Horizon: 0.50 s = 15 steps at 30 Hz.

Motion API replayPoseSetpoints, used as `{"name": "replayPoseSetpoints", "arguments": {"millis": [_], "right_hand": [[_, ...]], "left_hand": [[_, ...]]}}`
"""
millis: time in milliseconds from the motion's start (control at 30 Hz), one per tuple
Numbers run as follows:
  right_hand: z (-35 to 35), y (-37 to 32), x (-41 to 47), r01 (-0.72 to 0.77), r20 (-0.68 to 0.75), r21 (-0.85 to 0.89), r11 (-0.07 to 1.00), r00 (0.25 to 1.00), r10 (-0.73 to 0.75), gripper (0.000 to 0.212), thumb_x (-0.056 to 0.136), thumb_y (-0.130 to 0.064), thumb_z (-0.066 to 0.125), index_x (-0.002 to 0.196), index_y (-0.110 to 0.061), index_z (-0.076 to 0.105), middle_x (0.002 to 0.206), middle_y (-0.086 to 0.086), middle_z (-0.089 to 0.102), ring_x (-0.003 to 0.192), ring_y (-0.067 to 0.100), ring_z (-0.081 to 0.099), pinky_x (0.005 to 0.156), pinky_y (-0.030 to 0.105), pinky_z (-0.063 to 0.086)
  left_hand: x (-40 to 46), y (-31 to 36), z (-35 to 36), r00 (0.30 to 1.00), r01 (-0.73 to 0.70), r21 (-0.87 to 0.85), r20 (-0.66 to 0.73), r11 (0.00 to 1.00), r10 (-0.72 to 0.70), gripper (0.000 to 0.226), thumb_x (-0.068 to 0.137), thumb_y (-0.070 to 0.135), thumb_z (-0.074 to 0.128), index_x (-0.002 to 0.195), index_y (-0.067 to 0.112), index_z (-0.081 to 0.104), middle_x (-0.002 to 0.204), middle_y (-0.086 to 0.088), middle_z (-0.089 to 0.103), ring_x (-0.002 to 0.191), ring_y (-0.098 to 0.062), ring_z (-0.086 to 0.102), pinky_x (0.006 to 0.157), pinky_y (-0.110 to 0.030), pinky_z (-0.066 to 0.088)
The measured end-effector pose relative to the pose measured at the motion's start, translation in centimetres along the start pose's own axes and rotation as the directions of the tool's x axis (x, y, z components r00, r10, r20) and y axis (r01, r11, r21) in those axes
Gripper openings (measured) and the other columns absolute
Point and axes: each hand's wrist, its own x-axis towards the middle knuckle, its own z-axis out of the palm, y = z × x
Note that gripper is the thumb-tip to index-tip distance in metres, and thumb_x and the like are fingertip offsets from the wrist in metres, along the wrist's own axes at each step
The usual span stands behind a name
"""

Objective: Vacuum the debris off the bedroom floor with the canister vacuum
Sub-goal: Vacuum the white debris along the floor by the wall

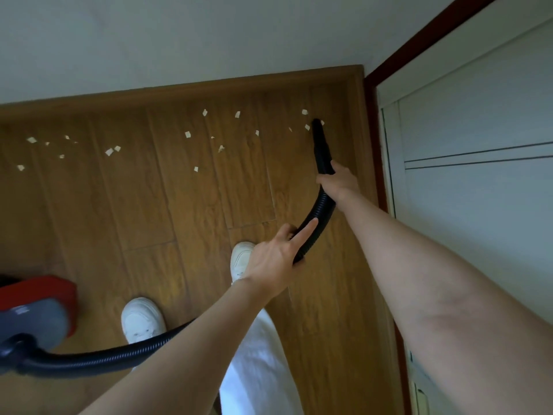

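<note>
Nozzle at the corner by the door frame, first scraps under suction

The right hand [338, 182] wraps its fingers round the black nozzle [320, 142]; the left hand [275, 259] steadies the ribbed hose [317, 217], forefinger laid straight along it. The tip sits among paper scraps [306, 127] near the skirting board [209, 88]. The person would do best to keep the tip low and sweep slowly leftward along the skirting, where most scraps lie. Open floor runs that way; the canister [33, 307] sits well back from the skirting.

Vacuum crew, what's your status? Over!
Right hand grips nozzle, left hand holds hose. Nozzle tip at scraps near the corner. More scraps left. Nothing blocking.
</note>
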Motion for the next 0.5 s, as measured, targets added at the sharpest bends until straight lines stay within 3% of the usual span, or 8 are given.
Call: {"name": "replayPoseSetpoints", "arguments": {"millis": [100, 200, 333, 500], "right_hand": [[1.6, -0.9, -1.2, 0.035, 0.029, -0.069, 0.997, 0.999, -0.033, 0.066, 0.092, -0.031, 0.054, 0.151, -0.033, 0.024, 0.139, 0.004, 0.049, 0.103, 0.023, 0.059, 0.079, 0.034, 0.053], [3.5, -1.6, -2.7, 0.07, 0.056, -0.133, 0.989, 0.996, -0.063, 0.064, 0.094, -0.031, 0.053, 0.152, -0.031, 0.024, 0.14, 0.004, 0.05, 0.108, 0.024, 0.059, 0.084, 0.034, 0.053], [6.7, -2.3, -5.1, 0.115, 0.107, -0.128, 0.985, 0.989, -0.101, 0.064, 0.094, -0.024, 0.053, 0.152, -0.028, 0.024, 0.138, 0.003, 0.05, 0.108, 0.022, 0.057, 0.078, 0.026, 0.048], [11.7, -3.5, -8.2, 0.211, 0.164, -0.279, 0.937, 0.972, -0.171, 0.067, 0.09, -0.025, 0.053, 0.151, -0.033, 0.025, 0.132, 0.002, 0.056, 0.102, 0.022, 0.061, 0.081, 0.031, 0.053]], "left_hand": [[-1.7, -0.4, 0.3, 0.999, 0.041, -0.088, -0.017, 0.995, -0.043, 0.073, 0.09, 0.025, 0.054, 0.149, 0.033, 0.012, 0.122, -0.001, 0.048, 0.076, -0.017, 0.059, 0.055, -0.028, 0.05], [-4.0, -0.6, 0.3, 0.994, 0.097, -0.151, -0.032, 0.984, -0.103, 0.073, 0.091, 0.027, 0.055, 0.149, 0.034, 0.012, 0.12, 0.0, 0.048, 0.074, -0.016, 0.058, 0.051, -0.023, 0.045], [-7.4, -1.5, 0.2, 0.98, 0.184, -0.218, -0.033, 0.959, -0.195, 0.074, 0.09, 0.028, 0.052, 0.149, 0.038, 0.008, 0.121, 0.004, 0.045, 0.069, -0.012, 0.053, 0.055, -0.023, 0.045], [-11.8, -4.3, 0.2, 0.961, 0.252, -0.296, -0.035, 0.921, -0.274, 0.076, 0.088, 0.029, 0.052, 0.148, 0.042, 0.008, 0.114, 0.008, 0.045, 0.071, -0.014, 0.055, 0.058, -0.029, 0.051]]}}
